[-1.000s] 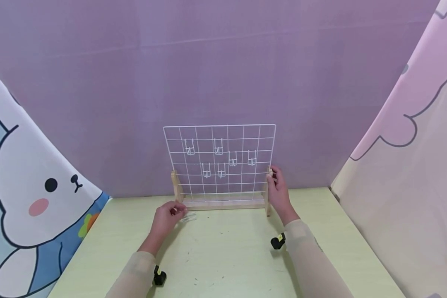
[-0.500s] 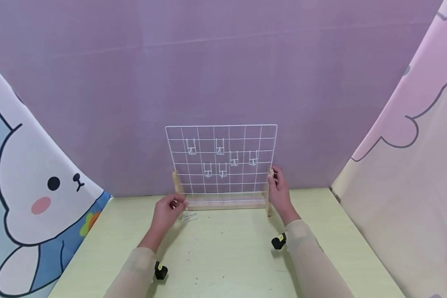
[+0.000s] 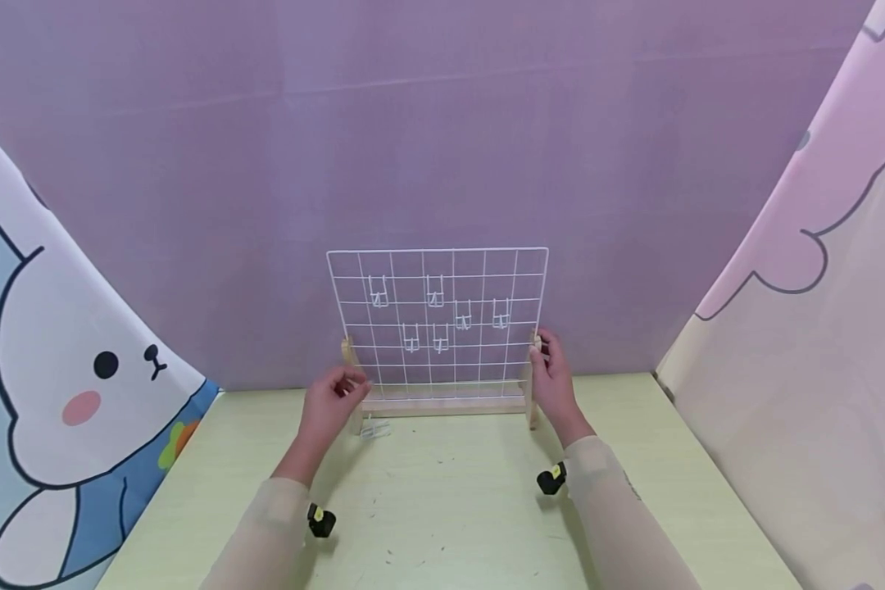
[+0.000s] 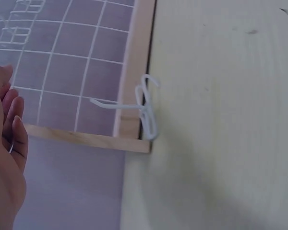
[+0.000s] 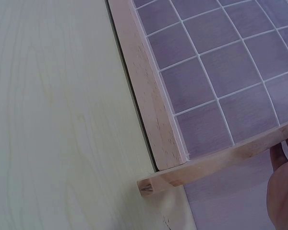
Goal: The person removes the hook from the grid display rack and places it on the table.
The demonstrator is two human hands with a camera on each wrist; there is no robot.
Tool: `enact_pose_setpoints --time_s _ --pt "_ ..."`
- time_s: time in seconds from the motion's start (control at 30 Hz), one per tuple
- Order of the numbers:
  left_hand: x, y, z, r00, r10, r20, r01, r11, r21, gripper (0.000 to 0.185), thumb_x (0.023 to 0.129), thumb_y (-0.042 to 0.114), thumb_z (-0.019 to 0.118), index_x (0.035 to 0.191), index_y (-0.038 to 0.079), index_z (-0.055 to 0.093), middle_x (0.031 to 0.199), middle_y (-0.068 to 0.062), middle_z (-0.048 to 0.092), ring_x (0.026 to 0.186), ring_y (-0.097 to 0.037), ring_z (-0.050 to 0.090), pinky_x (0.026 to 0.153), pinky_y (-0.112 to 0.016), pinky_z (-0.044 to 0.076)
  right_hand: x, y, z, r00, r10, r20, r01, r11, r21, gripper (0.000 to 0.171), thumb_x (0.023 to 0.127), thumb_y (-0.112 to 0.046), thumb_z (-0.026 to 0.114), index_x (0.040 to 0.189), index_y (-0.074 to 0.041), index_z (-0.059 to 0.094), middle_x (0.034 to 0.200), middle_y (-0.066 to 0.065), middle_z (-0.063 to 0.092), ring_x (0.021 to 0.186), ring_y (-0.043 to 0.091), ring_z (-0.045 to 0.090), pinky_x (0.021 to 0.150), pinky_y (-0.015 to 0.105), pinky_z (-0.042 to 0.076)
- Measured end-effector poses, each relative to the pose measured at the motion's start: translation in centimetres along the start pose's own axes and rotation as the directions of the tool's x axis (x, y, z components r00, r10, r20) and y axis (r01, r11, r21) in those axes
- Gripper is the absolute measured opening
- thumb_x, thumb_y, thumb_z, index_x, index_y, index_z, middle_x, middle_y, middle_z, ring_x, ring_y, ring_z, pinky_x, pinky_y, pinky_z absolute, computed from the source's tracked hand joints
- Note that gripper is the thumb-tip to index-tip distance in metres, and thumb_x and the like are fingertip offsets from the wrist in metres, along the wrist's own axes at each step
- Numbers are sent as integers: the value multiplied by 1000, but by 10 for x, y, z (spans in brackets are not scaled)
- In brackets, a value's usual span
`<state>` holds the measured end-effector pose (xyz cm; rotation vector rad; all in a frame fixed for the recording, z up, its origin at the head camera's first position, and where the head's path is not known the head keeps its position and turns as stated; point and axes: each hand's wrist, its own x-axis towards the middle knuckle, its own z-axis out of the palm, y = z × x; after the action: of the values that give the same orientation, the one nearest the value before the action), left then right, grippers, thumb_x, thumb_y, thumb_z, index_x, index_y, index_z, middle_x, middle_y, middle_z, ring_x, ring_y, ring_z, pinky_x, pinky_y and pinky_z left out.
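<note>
on the pale green table (image 3: pixel 634 492), against the purple backdrop (image 3: pixel 442 123): one white wire grid panel (image 3: pixel 438 319) in a wooden stand (image 3: pixel 442 405), upright. six white wire hooks (image 3: pixel 433 290) were already hung on it; one loose hook (image 3: pixel 374 429) lay at the stand's left foot, not yet hung. your right hand (image 3: pixel 553 378) gripped the stand's right post. your left hand (image 3: pixel 329 408) was loosely curled and held nothing, just above the loose hook.
</note>
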<state>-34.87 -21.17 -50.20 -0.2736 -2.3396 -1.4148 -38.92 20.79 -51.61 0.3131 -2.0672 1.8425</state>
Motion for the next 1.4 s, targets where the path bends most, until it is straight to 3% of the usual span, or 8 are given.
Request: enact_pose_setpoints --time_s 0.13,0.27,0.43,0.67,1.1,1.4 --pt "5 7 -1 1000 22 -15 -23 999 -35 13 98 13 87 106 9 79 97 -6 75 81 -23 65 67 -24 55 0 5 -1 1000 -26 -6 26 999 -26 41 121 -21 45 161 -11 43 152 25 50 133 46 53 110 69 47" --pt "13 15 -1 999 37 -24 -39 997 -63 15 98 12 86 109 6 78 98 -7 74 82 -23 65 68 -23 54 1 9 -2 999 -40 -1 40 999 -15 42 120 -23 47 161 -14 44 152 24 51 133 48 54 109 72 48" --pt "24 31 -1 998 47 -42 -50 995 -81 19 98 12 87 112 4 78 98 -8 73 85 -20 64 71 -21 54 0 9 -2 999 -42 -3 42 999 -21 42 121 -26 47 161 -15 45 151 23 52 133 47 55 108 73 48" --pt "39 50 -2 989 114 -89 -125 984 -130 23 97 10 88 114 1 75 98 -12 74 85 -19 64 71 -19 52 -1 6 -1 999 -35 -13 34 999 -38 41 121 -27 47 159 -15 45 149 21 53 131 45 56 107 73 50" --pt "57 78 -2 978 164 -126 -183 970 -161 35 98 14 88 122 -5 70 103 -11 70 93 -19 63 77 -20 50 -1 3 -1 999 -28 -15 27 999 -39 40 120 -26 47 159 -15 46 149 21 54 132 47 57 108 72 50" --pt "64 94 -3 962 221 -161 -248 953 -172 31 98 13 87 120 -2 70 105 -15 71 95 -20 62 78 -22 50 -1 2 -1 1000 0 -5 0 999 -42 44 121 -25 46 163 -15 44 154 24 52 135 47 55 107 56 54"
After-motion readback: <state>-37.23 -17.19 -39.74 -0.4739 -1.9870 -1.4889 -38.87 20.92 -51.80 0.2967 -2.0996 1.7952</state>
